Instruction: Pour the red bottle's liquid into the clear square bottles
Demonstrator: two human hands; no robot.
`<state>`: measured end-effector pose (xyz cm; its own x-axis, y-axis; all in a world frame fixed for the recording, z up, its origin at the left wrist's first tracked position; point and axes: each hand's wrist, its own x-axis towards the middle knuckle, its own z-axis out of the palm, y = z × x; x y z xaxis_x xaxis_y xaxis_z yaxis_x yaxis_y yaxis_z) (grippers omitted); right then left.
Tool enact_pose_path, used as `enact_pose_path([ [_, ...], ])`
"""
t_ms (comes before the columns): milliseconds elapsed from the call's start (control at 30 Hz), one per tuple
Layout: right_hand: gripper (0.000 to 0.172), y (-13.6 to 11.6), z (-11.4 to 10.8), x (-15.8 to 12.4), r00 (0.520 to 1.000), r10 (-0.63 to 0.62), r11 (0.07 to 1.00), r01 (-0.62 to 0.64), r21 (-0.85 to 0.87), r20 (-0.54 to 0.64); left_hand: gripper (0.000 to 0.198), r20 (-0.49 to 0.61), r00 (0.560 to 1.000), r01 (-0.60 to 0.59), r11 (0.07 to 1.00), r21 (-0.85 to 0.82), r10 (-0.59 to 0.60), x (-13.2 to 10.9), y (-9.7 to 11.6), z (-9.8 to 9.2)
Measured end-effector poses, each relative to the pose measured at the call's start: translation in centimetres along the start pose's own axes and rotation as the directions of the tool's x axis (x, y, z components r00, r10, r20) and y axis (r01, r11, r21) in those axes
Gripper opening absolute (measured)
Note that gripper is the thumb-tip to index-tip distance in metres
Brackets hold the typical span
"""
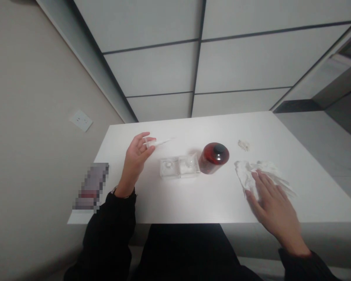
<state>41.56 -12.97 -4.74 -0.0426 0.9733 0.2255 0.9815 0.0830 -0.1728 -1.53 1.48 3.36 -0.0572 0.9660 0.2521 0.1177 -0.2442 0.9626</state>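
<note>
Between the thumb and fingers of my left hand (139,150) is a small clear syringe-like thing (153,143), its thin tip pointing right. Its exact kind is too faint to tell. My right hand (272,199) lies flat with fingers stretched out on a crumpled white tissue (242,171) at the right of the table. A clear box (179,171) with two compartments sits in the middle, a small round clear thing in each. Touching or very near its right side stands a reddish-brown bottle (212,158) with a black cap.
The white table (190,203) reaches to panelled doors behind. A small crumpled, whitish scrap (243,145) lies beyond the tissue. At the left edge is a blurred-out flat object (92,187). A wall with a socket (82,120) rises on the left.
</note>
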Motion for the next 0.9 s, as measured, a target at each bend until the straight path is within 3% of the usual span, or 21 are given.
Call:
enact_pose_path([
  [133,0.07,0.0,0.0,0.0,1.0,-0.018,1.0,0.018,-0.004,-0.016,0.05,0.105,0.994,0.001,0.987,0.163,-0.019,2.0,-2.2,0.6],
  [333,0.069,0.0,0.0,0.1,1.0,-0.019,1.0,0.019,-0.018,-0.018,0.045,0.116,0.993,-0.004,0.96,0.28,-0.03,2.9,-5.5,1.4],
  [900,0.068,0.4,0.7,0.0,0.996,-0.066,0.997,0.063,-0.052,-0.063,0.045,0.14,0.99,-0.06,0.821,0.567,-0.024,2.1,-6.8,1.4],
])
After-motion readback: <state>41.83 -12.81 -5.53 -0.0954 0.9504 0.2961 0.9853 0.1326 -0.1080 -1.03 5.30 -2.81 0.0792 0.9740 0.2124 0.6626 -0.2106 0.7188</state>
